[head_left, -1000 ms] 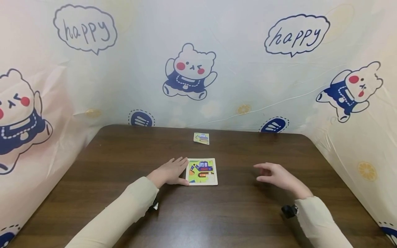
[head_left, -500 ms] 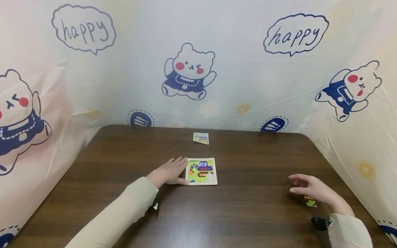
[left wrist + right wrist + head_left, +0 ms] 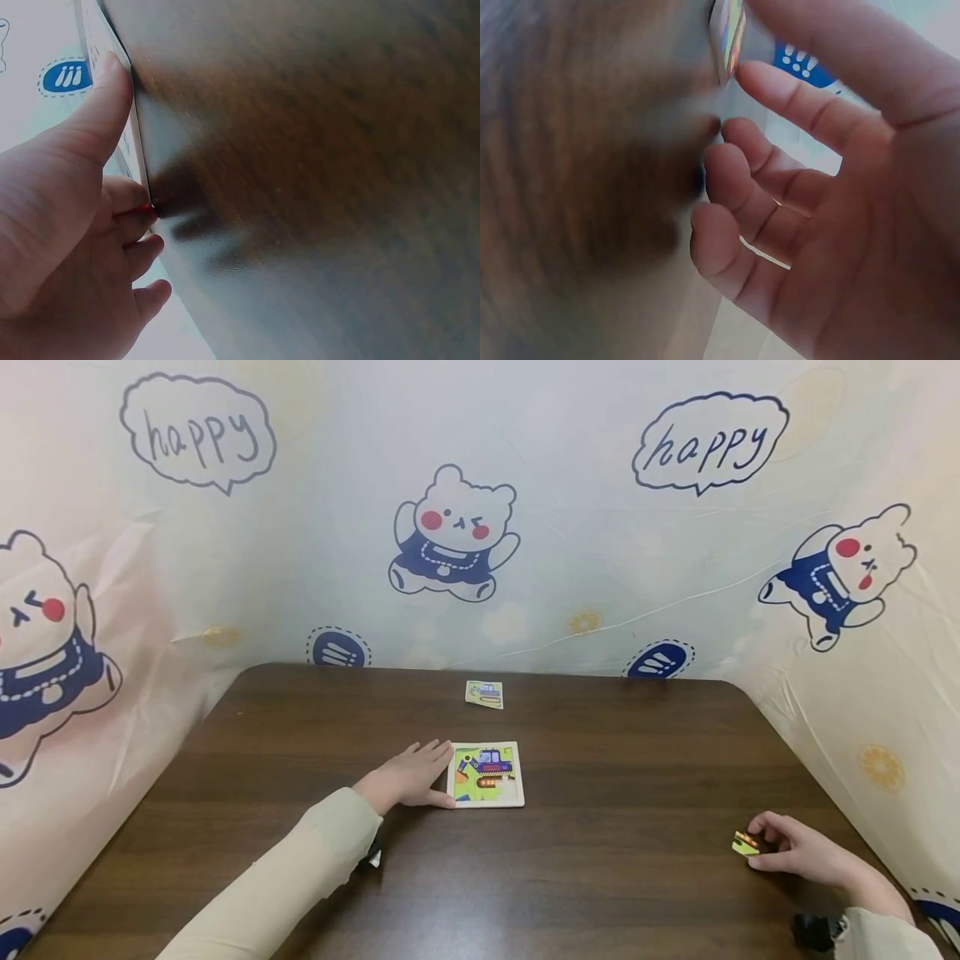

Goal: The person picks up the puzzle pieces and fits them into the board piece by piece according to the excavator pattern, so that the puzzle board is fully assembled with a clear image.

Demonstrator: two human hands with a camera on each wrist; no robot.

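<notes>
Piece (image 3: 746,843): small flat puzzle piece at the desk's (image 3: 615,877) right near edge, pinched in our right hand (image 3: 802,853). We judge it light, stiff, thin; best held by its edges. Left hand (image 3: 408,777), fingers flat, steadies the puzzle board (image 3: 486,775) mid-desk. Card (image 3: 483,694) beyond.

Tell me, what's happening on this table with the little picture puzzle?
A person is doing a small digger puzzle on a brown table. The left hand rests flat against the puzzle's left edge, steadying it. The right hand, far off near the table's right side, pinches a loose puzzle piece between thumb and fingers. One corner of the puzzle looks unfilled. A small picture card lies further back.
</notes>
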